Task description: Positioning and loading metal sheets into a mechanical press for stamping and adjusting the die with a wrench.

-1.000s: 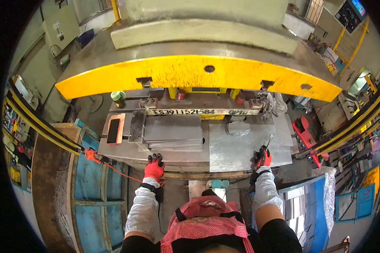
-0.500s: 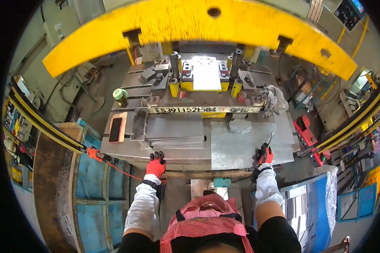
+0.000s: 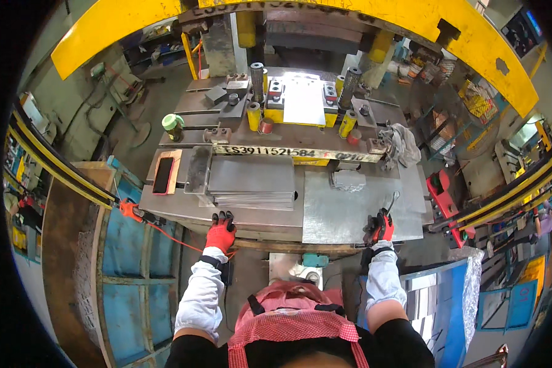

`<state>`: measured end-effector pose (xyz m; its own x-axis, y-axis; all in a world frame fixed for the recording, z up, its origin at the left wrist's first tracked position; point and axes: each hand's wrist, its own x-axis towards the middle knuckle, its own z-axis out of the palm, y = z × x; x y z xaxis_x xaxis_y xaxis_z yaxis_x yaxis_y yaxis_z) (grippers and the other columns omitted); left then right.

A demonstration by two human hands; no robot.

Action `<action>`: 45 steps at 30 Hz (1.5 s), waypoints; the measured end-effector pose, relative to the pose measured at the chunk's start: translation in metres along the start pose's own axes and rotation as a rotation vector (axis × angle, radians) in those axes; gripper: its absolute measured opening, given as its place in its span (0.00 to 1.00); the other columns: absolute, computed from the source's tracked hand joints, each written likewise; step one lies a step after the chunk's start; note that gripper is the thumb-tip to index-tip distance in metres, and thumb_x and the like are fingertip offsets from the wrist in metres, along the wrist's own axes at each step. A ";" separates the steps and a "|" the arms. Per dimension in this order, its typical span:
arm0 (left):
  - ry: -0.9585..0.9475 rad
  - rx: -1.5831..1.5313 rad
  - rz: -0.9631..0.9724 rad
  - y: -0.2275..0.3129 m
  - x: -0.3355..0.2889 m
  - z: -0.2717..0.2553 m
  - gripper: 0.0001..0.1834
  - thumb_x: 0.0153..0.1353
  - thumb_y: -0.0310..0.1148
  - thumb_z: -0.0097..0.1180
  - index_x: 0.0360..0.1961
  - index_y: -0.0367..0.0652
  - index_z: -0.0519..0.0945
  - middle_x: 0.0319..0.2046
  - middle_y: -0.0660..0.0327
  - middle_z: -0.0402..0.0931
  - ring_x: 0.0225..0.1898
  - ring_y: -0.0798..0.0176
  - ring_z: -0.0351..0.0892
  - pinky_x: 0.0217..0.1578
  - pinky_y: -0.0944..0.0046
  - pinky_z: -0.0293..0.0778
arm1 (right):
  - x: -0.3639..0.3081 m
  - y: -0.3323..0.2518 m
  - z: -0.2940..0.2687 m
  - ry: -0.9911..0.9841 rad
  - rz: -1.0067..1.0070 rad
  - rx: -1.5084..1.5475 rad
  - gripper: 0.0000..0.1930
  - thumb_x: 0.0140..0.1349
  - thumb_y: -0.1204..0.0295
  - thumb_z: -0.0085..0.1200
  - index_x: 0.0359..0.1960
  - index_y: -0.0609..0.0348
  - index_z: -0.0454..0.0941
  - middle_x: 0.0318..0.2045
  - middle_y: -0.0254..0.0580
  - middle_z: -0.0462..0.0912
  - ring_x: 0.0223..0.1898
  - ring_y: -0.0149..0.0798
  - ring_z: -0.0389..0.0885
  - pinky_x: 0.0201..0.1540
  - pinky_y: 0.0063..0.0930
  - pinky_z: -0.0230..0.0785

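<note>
My left hand (image 3: 221, 232), in a red glove with black fingertips, rests at the front edge of the press table with its fingers stretched forward. Just beyond it lies a stack of flat grey metal sheets (image 3: 251, 178), against a metal block (image 3: 197, 178). My right hand (image 3: 381, 227), gloved the same way, is closed round a thin metal tool with a looped end (image 3: 395, 197), above a large bare metal plate (image 3: 334, 214). Farther off, a bright flat sheet (image 3: 304, 101) lies on the die between the dark guide posts. Several small cut metal pieces (image 3: 348, 180) sit near the plate's far edge.
The yellow press ram (image 3: 122, 30) hangs over the far side. A phone (image 3: 163, 176), a green-lidded jar (image 3: 173, 124) and a grey rag (image 3: 400, 145) lie on the table. Yellow-black guard bars (image 3: 64, 162) flank me. A red bin (image 3: 443, 193) stands right.
The yellow press ram has risen, uncovering more of the machine behind the die. Both hands stay at nearly the same places, and the view has shifted slightly.
</note>
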<state>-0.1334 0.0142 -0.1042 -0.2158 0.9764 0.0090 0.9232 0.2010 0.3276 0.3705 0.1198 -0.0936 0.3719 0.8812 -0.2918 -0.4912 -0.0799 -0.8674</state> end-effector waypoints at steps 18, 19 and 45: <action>-0.189 -0.154 -0.246 0.146 0.006 -0.082 0.23 0.55 0.53 0.46 0.45 0.52 0.76 0.41 0.54 0.76 0.43 0.48 0.74 0.43 0.56 0.70 | 0.079 -0.127 0.254 -0.950 -0.448 -0.662 0.15 0.57 0.69 0.52 0.46 0.58 0.72 0.24 0.29 0.73 0.22 0.21 0.66 0.26 0.16 0.61; -0.129 -0.262 -0.214 0.175 0.020 -0.096 0.21 0.55 0.52 0.46 0.45 0.53 0.76 0.43 0.54 0.75 0.44 0.47 0.73 0.43 0.57 0.70 | 0.085 -0.128 0.275 -1.007 -0.242 -0.572 0.12 0.57 0.68 0.52 0.41 0.58 0.74 0.24 0.27 0.73 0.21 0.20 0.65 0.25 0.15 0.60; 0.578 -1.283 0.032 0.181 0.144 -0.168 0.14 0.55 0.25 0.50 0.44 0.34 0.75 0.40 0.62 0.76 0.41 0.69 0.72 0.41 0.72 0.68 | 0.034 -0.042 0.017 -0.647 0.445 -0.200 0.22 0.58 0.75 0.47 0.56 0.56 0.64 0.29 0.37 0.77 0.20 0.25 0.70 0.22 0.20 0.66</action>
<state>-0.0507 0.1784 0.1151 -0.5881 0.7463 0.3118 0.0690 -0.3377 0.9387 0.3899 0.1608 -0.0604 -0.3850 0.8371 -0.3886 -0.3131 -0.5145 -0.7983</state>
